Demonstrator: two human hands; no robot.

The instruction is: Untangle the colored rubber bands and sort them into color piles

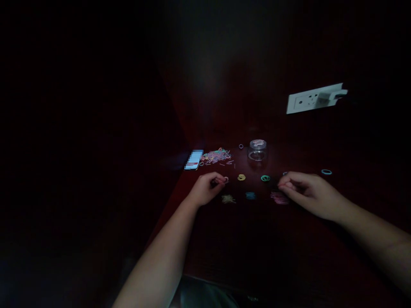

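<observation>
My left hand (208, 188) is closed at the fingertips, right beside a small pink ring (226, 180) on the dark table. My right hand (305, 192) is also closed, thumb against fingers, above the pink pile of bands (280, 197); whatever its fingertips hold is too small to make out. Between the hands lie yellow rings (241, 177) and green rings (265, 178). Nearer to me are a pale yellow pile (228, 199) and a blue pile (250, 195). A bluish ring (284, 174) shows partly behind my right fingers.
A mixed heap of coloured bands (218, 156) lies beside a lit phone (193, 159) at the back left. Behind the rings stands a clear lidded jar (257, 150), with a lone ring (240, 146) near it. A teal ring (326, 172) lies right, below a wall socket (310, 100).
</observation>
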